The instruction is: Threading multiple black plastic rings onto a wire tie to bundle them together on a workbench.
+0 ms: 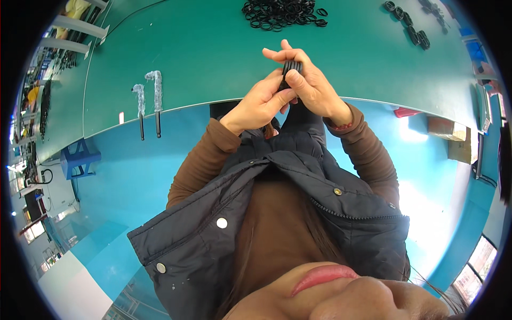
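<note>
My left hand [260,105] and my right hand [316,89] meet just over the near edge of the green table [202,58]. Between them is a small bundle of black loops [292,68], its strands lying side by side like a ribbed stack. The right thumb presses on the near side of it, while the right fingers stretch out past its far side. My left fingers close round its lower left part. The inner fingertips of both hands are partly hidden. Beyond them, at the table's far side, lies a heap of black rings [277,15].
Two thin tools with dark handles, wrapped in clear film [156,88], lie left, their handles overhanging the edge. Black coils [409,28] sit far right. A blue stool [80,160] stands lower left; cardboard boxes [447,129] and a red object [405,112] are right below the table.
</note>
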A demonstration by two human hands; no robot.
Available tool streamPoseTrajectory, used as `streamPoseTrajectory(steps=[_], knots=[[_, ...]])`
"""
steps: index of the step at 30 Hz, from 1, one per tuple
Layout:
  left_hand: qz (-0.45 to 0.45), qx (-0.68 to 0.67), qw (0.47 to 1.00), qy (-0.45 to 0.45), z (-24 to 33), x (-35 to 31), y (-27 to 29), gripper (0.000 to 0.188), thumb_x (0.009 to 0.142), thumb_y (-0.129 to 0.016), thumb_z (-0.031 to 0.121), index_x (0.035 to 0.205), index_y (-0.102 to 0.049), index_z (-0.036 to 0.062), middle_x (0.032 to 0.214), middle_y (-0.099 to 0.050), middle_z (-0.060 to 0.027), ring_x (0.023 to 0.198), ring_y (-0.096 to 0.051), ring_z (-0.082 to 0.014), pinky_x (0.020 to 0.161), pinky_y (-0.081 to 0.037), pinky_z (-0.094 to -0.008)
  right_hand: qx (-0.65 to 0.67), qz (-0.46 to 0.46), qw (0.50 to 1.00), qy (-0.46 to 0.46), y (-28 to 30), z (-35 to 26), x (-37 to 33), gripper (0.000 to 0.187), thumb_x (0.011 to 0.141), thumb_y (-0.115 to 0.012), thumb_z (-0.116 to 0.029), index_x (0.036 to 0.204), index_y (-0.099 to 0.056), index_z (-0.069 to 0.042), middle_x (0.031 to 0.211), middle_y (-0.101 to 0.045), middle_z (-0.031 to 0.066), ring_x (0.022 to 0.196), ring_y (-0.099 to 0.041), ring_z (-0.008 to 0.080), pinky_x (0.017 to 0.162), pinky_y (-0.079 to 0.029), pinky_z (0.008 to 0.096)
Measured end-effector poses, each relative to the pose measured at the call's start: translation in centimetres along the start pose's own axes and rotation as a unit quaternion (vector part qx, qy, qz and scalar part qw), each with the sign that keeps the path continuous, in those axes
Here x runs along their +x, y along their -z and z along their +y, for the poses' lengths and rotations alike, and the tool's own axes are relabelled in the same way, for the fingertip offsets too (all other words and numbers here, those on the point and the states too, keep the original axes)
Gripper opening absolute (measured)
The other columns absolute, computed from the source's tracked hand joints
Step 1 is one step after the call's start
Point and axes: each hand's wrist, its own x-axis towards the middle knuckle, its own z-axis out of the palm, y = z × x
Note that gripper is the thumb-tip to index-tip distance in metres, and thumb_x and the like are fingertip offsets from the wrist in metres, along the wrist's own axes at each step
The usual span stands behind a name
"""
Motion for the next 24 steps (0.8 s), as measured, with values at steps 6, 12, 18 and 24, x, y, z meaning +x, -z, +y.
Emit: streamPoseTrajectory(steps=[6, 12, 18, 24], knots=[[0.059, 0.010, 0.998, -0.008, -1.3, 0.0, -0.4, 0.019, 0.098, -0.044, 0.016, 0.103, -0.050, -0.0006, 0.085, -0.055, -0.0034, 0.066, -0.048, -0.0076, 0.061, -0.042, -0.0213, -0.033, -0.009, 0.999, -0.022, -0.2, 0.7, 0.3, 0.049, 0.097, -0.039, -0.043, 0.121, -0.043, 0.000, 0.128, -0.053, 0.0154, 0.130, -0.037, 0.0325, 0.100, -0.035, 0.0401], [0.064, -0.034, 0.997, -0.011, -1.6, 0.4, 0.8, 0.017, 0.097, -0.045, 0.016, 0.102, -0.050, -0.0002, 0.083, -0.054, -0.0035, 0.067, -0.050, -0.0093, 0.064, -0.044, -0.0236, -0.040, 0.087, 0.993, -0.076, 6.6, 2.8, 4.9, 0.035, 0.094, -0.051, -0.031, 0.113, -0.059, -0.003, 0.103, -0.065, 0.0078, 0.087, -0.062, 0.0153, 0.075, -0.049, 0.0273], [0.086, -0.039, 0.995, -0.007, -1.7, 0.6, 1.4, 0.019, 0.097, -0.046, 0.019, 0.100, -0.050, 0.0002, 0.085, -0.053, -0.0036, 0.067, -0.052, -0.0093, 0.065, -0.046, -0.0238, -0.406, 0.190, 0.879, -0.165, 15.0, 11.7, 8.9, 0.026, 0.080, -0.065, -0.030, 0.091, -0.067, -0.007, 0.081, -0.067, 0.0075, 0.075, -0.064, 0.0244, 0.069, -0.050, 0.0339], [0.093, -0.046, 0.994, 0.017, -1.4, 1.2, 2.0, 0.021, 0.098, -0.045, 0.018, 0.105, -0.049, -0.0010, 0.088, -0.054, -0.0051, 0.073, -0.056, -0.0125, 0.072, -0.049, -0.0275, -0.367, 0.184, 0.893, -0.183, 17.2, 13.2, 9.0, 0.022, 0.081, -0.064, -0.026, 0.087, -0.067, -0.005, 0.080, -0.066, 0.0077, 0.073, -0.063, 0.0218, 0.067, -0.049, 0.0328]])
